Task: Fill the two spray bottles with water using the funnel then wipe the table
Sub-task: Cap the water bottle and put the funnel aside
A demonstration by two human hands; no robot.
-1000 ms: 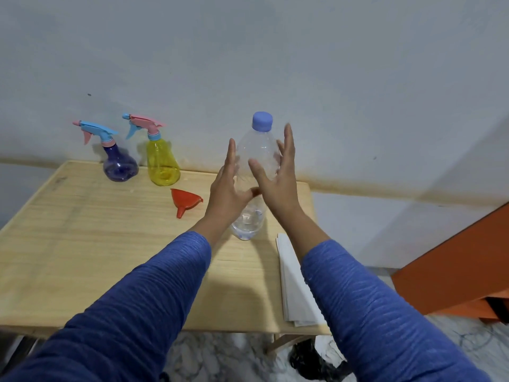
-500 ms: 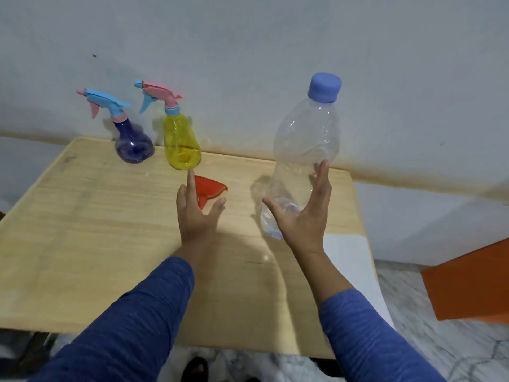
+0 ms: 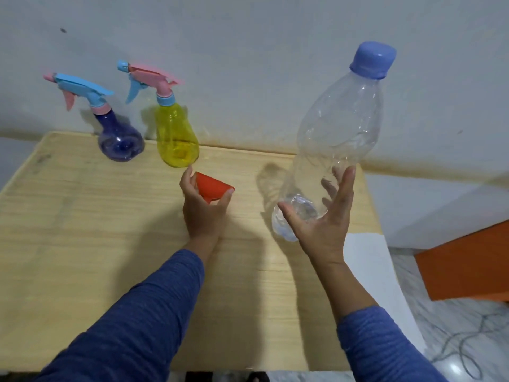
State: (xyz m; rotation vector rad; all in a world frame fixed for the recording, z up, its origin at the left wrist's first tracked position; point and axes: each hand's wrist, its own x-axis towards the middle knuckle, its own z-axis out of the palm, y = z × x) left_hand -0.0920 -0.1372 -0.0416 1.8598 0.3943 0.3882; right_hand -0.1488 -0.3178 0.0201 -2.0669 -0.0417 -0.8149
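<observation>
At frame centre on the wooden table (image 3: 82, 230), the left hand (image 3: 202, 209) pinches the red plastic funnel (image 3: 212, 188); the right hand (image 3: 321, 216), fingers spread, touches the clear plastic water bottle (image 3: 338, 139)

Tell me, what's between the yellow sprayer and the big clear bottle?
In the head view, only bare wooden table and wall lie between the yellow sprayer and the clear bottle. The red funnel, gripped by the left hand, sits slightly nearer.

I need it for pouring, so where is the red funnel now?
In the head view the red funnel lies on the table, left of centre, just in front of the yellow spray bottle, between the left hand fingers.
</observation>
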